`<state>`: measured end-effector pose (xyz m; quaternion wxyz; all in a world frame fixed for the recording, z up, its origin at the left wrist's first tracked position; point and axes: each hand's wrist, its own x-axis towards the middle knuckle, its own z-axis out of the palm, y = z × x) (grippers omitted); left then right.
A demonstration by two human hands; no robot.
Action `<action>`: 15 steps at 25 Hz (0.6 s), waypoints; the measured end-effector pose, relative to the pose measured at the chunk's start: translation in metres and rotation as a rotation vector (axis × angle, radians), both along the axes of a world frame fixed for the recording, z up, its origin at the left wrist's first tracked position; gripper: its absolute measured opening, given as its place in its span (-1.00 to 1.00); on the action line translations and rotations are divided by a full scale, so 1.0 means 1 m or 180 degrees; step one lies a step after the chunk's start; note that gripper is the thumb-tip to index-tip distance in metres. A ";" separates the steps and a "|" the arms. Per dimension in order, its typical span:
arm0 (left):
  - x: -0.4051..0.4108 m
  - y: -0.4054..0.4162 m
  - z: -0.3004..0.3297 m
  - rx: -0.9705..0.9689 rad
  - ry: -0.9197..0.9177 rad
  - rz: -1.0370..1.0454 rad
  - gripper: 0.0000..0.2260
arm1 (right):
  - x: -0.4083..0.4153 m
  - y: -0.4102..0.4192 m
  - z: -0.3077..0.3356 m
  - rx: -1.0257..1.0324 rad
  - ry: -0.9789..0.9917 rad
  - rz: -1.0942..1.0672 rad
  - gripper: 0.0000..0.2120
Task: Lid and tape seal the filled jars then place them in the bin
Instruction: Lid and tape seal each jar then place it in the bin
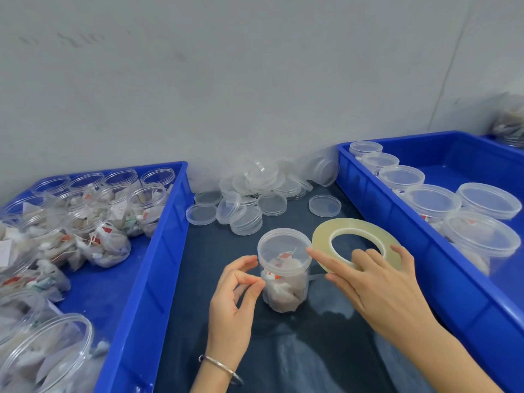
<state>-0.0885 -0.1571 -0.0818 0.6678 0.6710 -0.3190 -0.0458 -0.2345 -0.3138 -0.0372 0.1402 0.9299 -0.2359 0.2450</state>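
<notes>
No writing is showing clearly enough to read; the small red-and-white tags on the sachets inside the jars are too blurred to make out. A clear plastic jar (pixel 284 272) is standing upright on the dark blue table covering (pixel 215 251), its long axis vertical, its translucent lid (pixel 284 245) sitting on top and facing up, with pale sachets packed inside. The left hand (pixel 235 302) is reaching in from below, wrist wearing a thin silver bangle (pixel 224 367), its thumb and fingertips curling toward each other beside the jar's left wall, seemingly pinching at the seam under the lid, though what lies between them is too fine to tell. The right hand (pixel 377 285) is gripping a flat roll of clear tape (pixel 355 242), fingers hooking through its core and thumb stretching out, while the index finger is pointing left and touching the lid's rim; a strip of tape is running from the roll to the jar's side. The roll is tilting, its hole facing up and toward the camera. Loose lids (pixel 255 194) are lying heaped near the wall. A blue bin (pixel 170 222) at left is holding open filled jars; another blue bin (pixel 382 211) at right is holding lidded jars (pixel 432 199).
</notes>
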 end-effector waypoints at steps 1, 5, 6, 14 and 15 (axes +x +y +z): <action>0.000 -0.001 0.000 -0.0007 0.0013 -0.0008 -0.81 | 0.000 0.000 0.000 -0.0002 -0.0002 -0.0003 -0.59; 0.002 -0.002 -0.002 -0.0055 0.0094 -0.0043 -0.83 | 0.002 -0.003 0.001 -0.0043 -0.0055 -0.0031 -0.58; 0.002 -0.003 -0.003 -0.0070 0.0119 -0.0054 -0.83 | 0.003 -0.003 0.001 -0.0049 -0.0071 -0.0034 -0.58; 0.013 -0.009 -0.002 -0.0274 0.0362 -0.0237 -0.83 | 0.010 -0.005 -0.003 0.0009 -0.0132 -0.0017 -0.57; 0.015 -0.011 -0.002 -0.0311 0.0398 -0.0306 -0.84 | 0.011 -0.006 -0.003 0.0040 -0.0122 -0.0022 -0.56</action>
